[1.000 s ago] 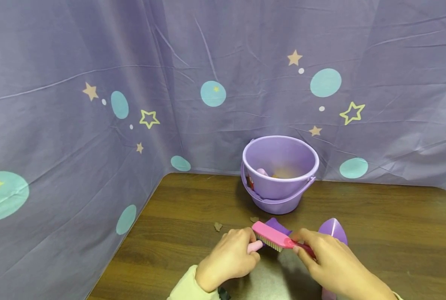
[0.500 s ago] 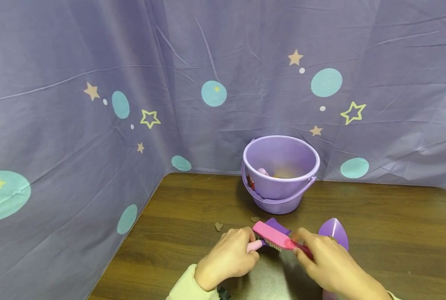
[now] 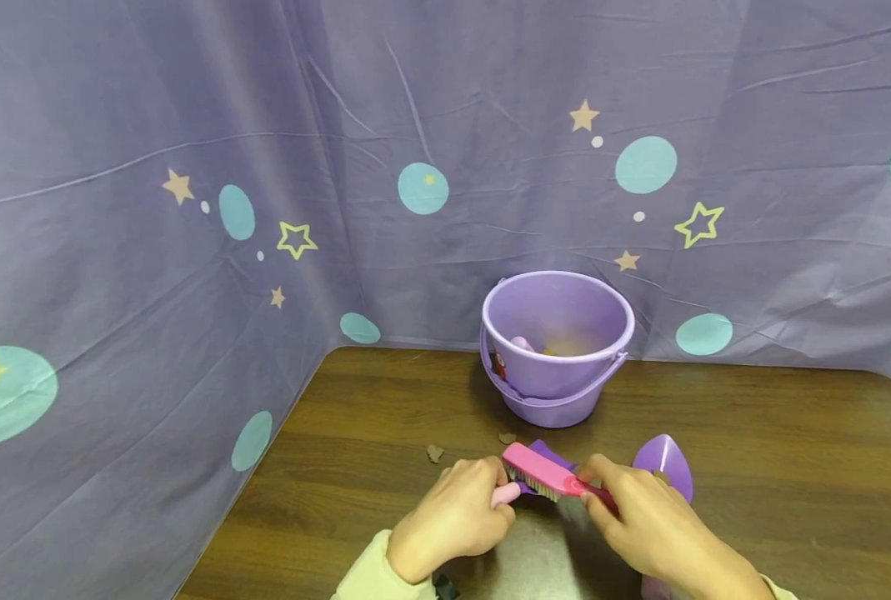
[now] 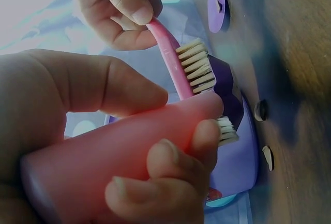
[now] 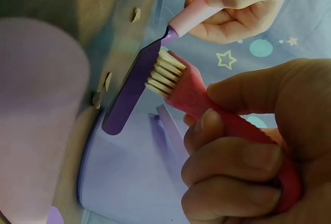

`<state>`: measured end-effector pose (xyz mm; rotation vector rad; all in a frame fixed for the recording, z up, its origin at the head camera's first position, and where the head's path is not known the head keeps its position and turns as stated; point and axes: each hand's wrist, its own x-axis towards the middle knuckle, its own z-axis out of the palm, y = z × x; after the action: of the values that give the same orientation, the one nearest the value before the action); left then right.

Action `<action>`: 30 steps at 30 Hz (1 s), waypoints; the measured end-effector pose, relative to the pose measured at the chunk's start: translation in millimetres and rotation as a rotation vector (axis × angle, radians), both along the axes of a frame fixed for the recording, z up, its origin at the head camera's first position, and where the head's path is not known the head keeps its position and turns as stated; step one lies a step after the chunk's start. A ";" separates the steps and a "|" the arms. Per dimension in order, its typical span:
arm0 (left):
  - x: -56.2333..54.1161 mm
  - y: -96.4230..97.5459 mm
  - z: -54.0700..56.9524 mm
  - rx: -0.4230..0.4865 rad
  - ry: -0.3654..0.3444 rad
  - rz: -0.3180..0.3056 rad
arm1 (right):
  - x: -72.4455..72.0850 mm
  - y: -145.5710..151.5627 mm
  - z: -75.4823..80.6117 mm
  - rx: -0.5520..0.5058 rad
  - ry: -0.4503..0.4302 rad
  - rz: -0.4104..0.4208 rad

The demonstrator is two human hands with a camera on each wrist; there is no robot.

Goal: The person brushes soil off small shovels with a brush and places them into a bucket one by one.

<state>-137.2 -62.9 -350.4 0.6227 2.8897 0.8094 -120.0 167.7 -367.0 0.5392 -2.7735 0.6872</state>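
Observation:
My left hand (image 3: pixel 453 517) grips the pink handle of a small toy spade (image 4: pixel 119 136) with a flat purple blade. In my right hand (image 3: pixel 640 508) is a pink scrubbing brush (image 3: pixel 538 468) with pale bristles, held by its red-pink handle. Its bristles lie against the spade's blade in the right wrist view, near the neck. From the head view the brush hides much of that blade. Both tools are held over the table in front of a lilac bucket (image 3: pixel 558 392). A pointed purple trowel (image 3: pixel 666 462) lies beside my right hand, partly hidden by it.
Brown flakes (image 3: pixel 435 453) lie on the wooden table (image 3: pixel 355 417) left of the bucket's front. The bucket has its handle down and holds a few things. Near my left sleeve is a dark scrap (image 3: pixel 445 586). A starry purple curtain (image 3: pixel 475 100) hangs behind and at left.
The brush shifts slightly back and forth along the spade, whose purple neck now shows beside my left fingers. Both hands keep their grip. The head view drifts a little.

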 end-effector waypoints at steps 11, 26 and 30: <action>1.5 -1.2 1.4 -0.010 -0.004 0.008 | -3.3 1.3 -3.6 -0.022 0.015 -0.018; 3.7 -1.9 3.1 -0.033 -0.013 0.026 | -12.6 4.4 -8.1 -0.011 -0.071 -0.100; 4.1 -2.1 3.8 -0.031 -0.006 0.024 | -13.7 6.1 -7.9 -0.017 -0.085 -0.107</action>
<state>-133.1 -65.1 -346.6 0.5825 2.9034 0.7669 -133.7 173.9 -374.9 0.3636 -2.8475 0.7250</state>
